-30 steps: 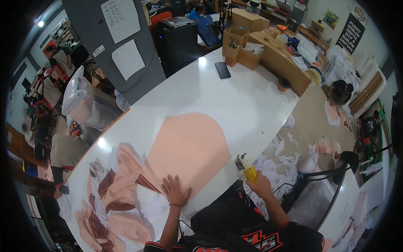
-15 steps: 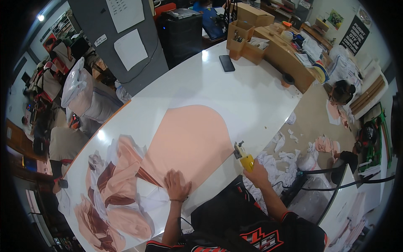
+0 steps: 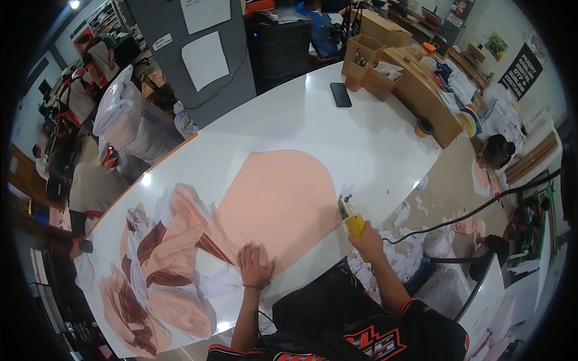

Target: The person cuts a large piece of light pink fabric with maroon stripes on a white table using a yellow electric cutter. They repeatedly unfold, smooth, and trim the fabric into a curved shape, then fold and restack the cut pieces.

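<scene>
A rounded peach fabric panel [image 3: 286,201] lies flat on the white table [image 3: 289,120]. My left hand [image 3: 256,266] rests on its near edge with fingers spread, pressing it down. In my right hand [image 3: 367,242] is a yellow electric fabric cutter [image 3: 355,224], gripped by its body. The cutter's metal head is at the panel's right edge; whether it touches the cloth I cannot tell. Left of the panel sits a loose heap of peach, brown and white fabric pieces [image 3: 171,259], with a brown striped strip reaching toward my left hand.
A phone [image 3: 341,95] lies at the table's far side, near cardboard boxes [image 3: 364,57]. The cutter's black cord [image 3: 457,218] stretches off to the right. White scraps [image 3: 400,240] cover the floor beside me. Full plastic sacks [image 3: 129,120] stand beyond the left edge; other people are around the room.
The view has shifted a little, so the background sits further right. The cutter has moved slightly away along the panel's right edge. Its cord now rises to the right. My left hand stays put.
</scene>
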A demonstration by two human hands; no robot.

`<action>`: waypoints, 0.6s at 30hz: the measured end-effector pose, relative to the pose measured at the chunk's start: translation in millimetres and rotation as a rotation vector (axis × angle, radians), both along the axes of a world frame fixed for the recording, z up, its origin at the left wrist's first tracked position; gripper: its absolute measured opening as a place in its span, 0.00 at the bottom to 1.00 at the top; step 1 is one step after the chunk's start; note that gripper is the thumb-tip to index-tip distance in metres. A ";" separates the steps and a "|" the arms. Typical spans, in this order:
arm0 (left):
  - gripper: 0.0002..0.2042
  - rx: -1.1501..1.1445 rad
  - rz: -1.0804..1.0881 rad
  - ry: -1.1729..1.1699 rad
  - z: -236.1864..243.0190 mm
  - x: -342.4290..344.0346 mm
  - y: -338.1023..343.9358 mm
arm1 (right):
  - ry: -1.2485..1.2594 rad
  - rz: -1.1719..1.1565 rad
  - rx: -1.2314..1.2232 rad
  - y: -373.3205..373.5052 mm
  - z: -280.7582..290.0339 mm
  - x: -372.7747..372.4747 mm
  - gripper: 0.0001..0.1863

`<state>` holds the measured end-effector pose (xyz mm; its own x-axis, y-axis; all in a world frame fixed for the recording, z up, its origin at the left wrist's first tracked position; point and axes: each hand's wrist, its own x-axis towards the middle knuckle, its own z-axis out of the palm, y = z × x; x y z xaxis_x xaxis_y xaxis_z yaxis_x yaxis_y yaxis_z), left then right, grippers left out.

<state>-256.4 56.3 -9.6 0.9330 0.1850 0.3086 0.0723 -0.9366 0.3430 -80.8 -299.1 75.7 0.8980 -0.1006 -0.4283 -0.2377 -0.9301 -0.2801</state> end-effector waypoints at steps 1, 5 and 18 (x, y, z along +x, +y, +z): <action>0.35 -0.003 0.001 -0.009 0.6 0.3 -0.1 | -0.001 -0.006 0.006 1.1 -0.5 5.2 0.37; 0.34 -0.040 0.023 -0.055 3.2 1.4 -0.8 | -0.008 -0.005 -0.012 7.2 0.2 28.7 0.38; 0.30 -0.002 0.117 -0.128 6.5 -1.2 -4.0 | -0.031 0.094 0.026 15.7 5.7 120.3 0.37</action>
<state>-257.6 52.3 -3.1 0.8581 0.2911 0.4230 0.1369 -0.9237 0.3578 39.5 -283.3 81.3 0.9158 -0.0046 -0.4016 -0.1410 -0.9400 -0.3107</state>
